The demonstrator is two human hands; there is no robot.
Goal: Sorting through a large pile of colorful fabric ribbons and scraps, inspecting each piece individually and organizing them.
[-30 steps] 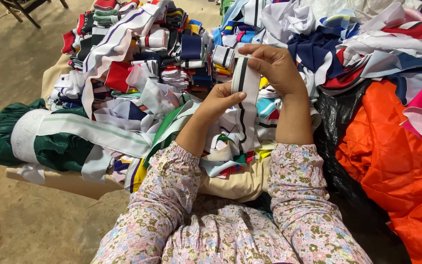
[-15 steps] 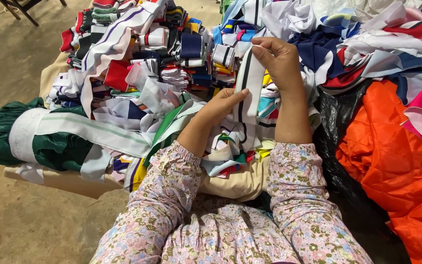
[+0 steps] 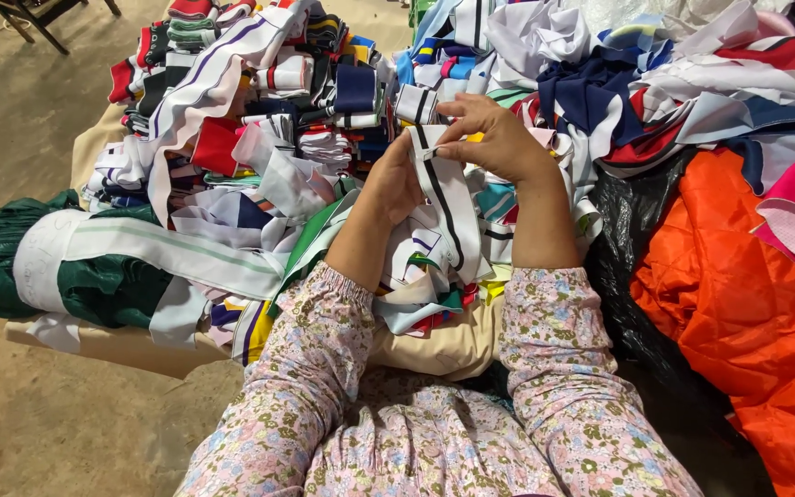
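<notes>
White ribbed knit with a black stripe down its middle — a collar strip (image 3: 448,198) — is held up between both hands over the lap. The right hand (image 3: 494,140) pinches its top edge between thumb and fingers, closed on the fabric; the left hand (image 3: 396,179) is closed on the same strip just below and to the left, fingers curled behind it. The rest of the strip hangs down between the forearms, in floral-print sleeves (image 3: 315,368), and ends on a small loose heap of similar pieces (image 3: 425,299) lying on a beige cushion (image 3: 434,345) at the knees.

Beyond the hands, folded and stacked strips in navy, red and white (image 3: 324,83) fill the far part of the pile — these look already put in order. Unsorted scraps lie tangled to the right (image 3: 674,101), with a long white-and-green band (image 3: 167,253) draped over a dark green bundle (image 3: 112,285) on the left. An orange quilted fabric (image 3: 747,304) lies at the right, beside black plastic sheeting (image 3: 637,267). Judging by the stacks against the tangle, a fair share is sorted and plenty remains.
</notes>
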